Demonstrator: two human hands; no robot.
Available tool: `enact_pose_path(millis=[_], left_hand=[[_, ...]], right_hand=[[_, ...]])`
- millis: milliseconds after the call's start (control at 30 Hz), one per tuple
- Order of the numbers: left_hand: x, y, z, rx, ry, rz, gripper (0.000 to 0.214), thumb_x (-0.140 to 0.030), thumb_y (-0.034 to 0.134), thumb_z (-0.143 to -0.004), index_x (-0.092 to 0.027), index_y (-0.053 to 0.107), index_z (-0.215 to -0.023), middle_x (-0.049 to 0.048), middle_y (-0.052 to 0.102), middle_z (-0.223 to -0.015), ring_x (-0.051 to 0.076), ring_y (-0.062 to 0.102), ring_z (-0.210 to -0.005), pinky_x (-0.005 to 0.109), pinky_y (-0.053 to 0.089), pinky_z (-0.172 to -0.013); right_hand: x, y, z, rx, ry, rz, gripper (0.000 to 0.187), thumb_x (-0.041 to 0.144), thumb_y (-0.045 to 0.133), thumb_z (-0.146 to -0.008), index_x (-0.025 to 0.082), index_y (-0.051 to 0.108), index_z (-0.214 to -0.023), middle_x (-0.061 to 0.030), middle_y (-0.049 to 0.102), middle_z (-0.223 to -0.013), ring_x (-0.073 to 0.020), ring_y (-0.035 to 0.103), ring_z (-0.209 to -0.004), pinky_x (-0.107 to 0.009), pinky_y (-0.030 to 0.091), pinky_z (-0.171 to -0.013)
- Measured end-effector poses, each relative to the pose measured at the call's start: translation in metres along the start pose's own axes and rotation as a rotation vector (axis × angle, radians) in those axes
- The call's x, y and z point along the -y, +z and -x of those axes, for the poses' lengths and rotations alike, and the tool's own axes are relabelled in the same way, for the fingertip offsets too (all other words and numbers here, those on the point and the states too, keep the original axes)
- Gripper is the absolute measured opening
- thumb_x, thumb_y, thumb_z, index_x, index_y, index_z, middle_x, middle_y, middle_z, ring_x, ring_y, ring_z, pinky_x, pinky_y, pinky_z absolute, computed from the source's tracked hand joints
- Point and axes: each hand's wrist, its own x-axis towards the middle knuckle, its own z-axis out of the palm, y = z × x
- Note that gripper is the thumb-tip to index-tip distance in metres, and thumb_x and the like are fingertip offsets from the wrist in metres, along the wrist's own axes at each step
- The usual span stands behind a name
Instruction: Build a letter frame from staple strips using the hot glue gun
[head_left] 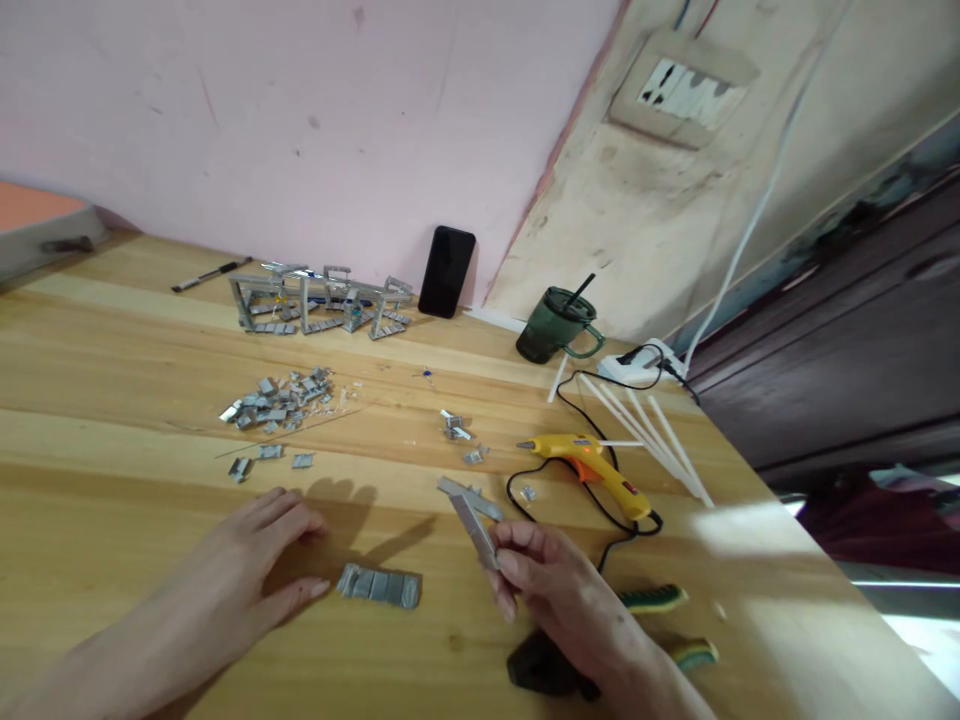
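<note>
My right hand (559,590) pinches a glued piece of grey staple strips (471,508), held just above the wooden table (112,370). My left hand (251,560) lies flat on the table with its fingers stretched out, holding nothing. A flat row of staple strips (379,585) lies between the two hands, close to my left thumb. A yellow hot glue gun (592,468) rests on the table just beyond my right hand, its black cord looping past it.
A loose pile of staple strips (277,400) lies mid-table, with a small staple structure (322,300) near the wall. A black phone (447,271) leans on the wall. A green cup (559,325), white glue sticks (652,425) and a power strip (645,365) stand right.
</note>
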Motion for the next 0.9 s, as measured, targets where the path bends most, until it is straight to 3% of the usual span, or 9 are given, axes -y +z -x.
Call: enact_pose_path(millis=[100, 367, 600, 900], left_hand=[[0.001, 0.0, 0.0, -0.014, -0.003, -0.013, 0.019, -0.036, 0.06, -0.076, -0.025, 0.06, -0.093, 0.0033, 0.063, -0.097, 0.024, 0.059, -0.092, 0.038, 0.048, -0.081], [-0.006, -0.001, 0.002, -0.072, 0.001, 0.004, 0.017, -0.035, 0.06, -0.075, -0.026, 0.061, -0.09, 0.0028, 0.065, -0.095, 0.023, 0.06, -0.09, 0.037, 0.048, -0.08], [-0.006, 0.002, 0.002, -0.101, 0.003, 0.015, 0.018, -0.037, 0.059, -0.075, -0.026, 0.061, -0.089, 0.0027, 0.065, -0.091, 0.023, 0.06, -0.087, 0.037, 0.048, -0.078], [-0.007, -0.001, 0.002, -0.136, 0.012, -0.007, 0.024, -0.046, 0.057, -0.077, -0.027, 0.063, -0.09, 0.0023, 0.067, -0.095, 0.024, 0.061, -0.091, 0.036, 0.048, -0.079]], right_hand=[[0.0, 0.0, -0.001, 0.007, -0.021, 0.072, 0.033, 0.045, 0.07, -0.067, 0.014, 0.058, -0.069, 0.0019, 0.052, -0.058, -0.0071, 0.04, -0.049, -0.021, 0.033, -0.05], [0.0, 0.001, 0.0, -0.06, -0.106, 0.558, 0.027, 0.038, 0.05, -0.082, 0.017, 0.052, -0.064, 0.0017, 0.048, -0.058, -0.0108, 0.044, -0.054, -0.024, 0.035, -0.054], [-0.004, 0.003, 0.002, -0.103, -0.158, 0.735, 0.022, 0.03, 0.043, -0.085, 0.019, 0.053, -0.069, 0.0025, 0.046, -0.058, -0.0114, 0.044, -0.054, -0.024, 0.036, -0.051], [-0.016, 0.002, -0.001, -0.232, -0.689, 1.298, 0.023, 0.018, 0.04, -0.089, 0.018, 0.062, -0.082, -0.0037, 0.058, -0.073, -0.0145, 0.057, -0.065, -0.025, 0.045, -0.059]])
